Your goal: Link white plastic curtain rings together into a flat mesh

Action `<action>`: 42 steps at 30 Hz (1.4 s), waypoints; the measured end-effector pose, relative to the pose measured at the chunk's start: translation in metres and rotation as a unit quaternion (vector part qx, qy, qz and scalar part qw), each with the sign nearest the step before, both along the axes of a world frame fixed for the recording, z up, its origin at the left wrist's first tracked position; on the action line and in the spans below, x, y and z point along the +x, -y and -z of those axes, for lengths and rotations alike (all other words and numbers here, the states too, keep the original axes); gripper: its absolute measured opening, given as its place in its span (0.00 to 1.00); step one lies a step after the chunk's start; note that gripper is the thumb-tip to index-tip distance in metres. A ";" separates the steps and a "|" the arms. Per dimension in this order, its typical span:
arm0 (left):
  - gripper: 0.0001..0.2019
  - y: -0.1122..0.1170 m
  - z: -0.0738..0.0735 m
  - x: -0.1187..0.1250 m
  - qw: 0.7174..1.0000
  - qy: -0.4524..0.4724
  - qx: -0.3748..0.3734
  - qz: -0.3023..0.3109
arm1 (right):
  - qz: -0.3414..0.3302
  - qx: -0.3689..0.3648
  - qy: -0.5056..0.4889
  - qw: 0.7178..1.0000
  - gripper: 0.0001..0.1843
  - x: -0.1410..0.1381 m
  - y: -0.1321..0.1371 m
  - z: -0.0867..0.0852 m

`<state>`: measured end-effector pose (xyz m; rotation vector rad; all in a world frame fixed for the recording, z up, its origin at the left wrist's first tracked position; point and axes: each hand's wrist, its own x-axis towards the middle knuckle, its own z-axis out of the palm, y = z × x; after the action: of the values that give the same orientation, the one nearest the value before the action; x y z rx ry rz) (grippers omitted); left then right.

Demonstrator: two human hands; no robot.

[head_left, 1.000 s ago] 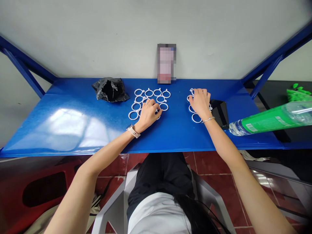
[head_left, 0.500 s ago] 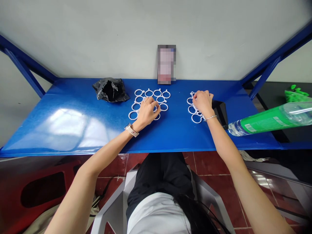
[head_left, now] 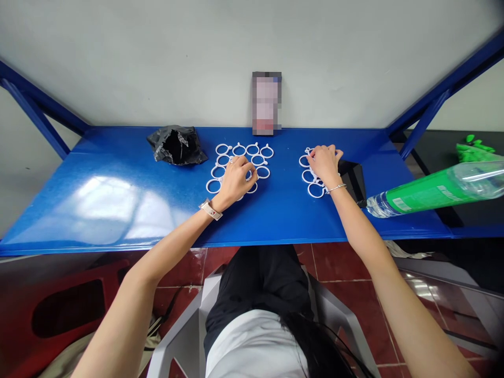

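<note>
My left hand (head_left: pixel 235 179) lies curled over the near side of the left cluster of white rings (head_left: pixel 241 160) on the blue desk (head_left: pixel 118 199), fingers bent onto a ring; whether I actually grip it I cannot tell. My right hand (head_left: pixel 323 164) sits half closed on the smaller group of rings (head_left: pixel 312 179), fingertips pinched at its far edge, but what they pinch is hidden. The rings lie touching one another, so dragging my palm could shove the neat rows out of place or hook a neighbour along. The dark flat object (head_left: pixel 353 179) just beside my right wrist could get nudged, and the green-labelled bottle (head_left: pixel 433 191) nearby could roll if my forearm swings out.
</note>
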<state>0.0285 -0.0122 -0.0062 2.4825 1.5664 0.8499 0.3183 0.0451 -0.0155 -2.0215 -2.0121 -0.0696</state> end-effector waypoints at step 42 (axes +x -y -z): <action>0.19 0.020 -0.007 0.012 0.985 0.066 -0.058 0.146 | -0.233 -0.283 -0.649 0.667 0.22 -0.085 0.065 -0.016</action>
<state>0.0406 -0.0318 0.0004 2.4339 1.1394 0.8322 0.2333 -0.0199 0.0009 -0.9342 -1.4003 1.7299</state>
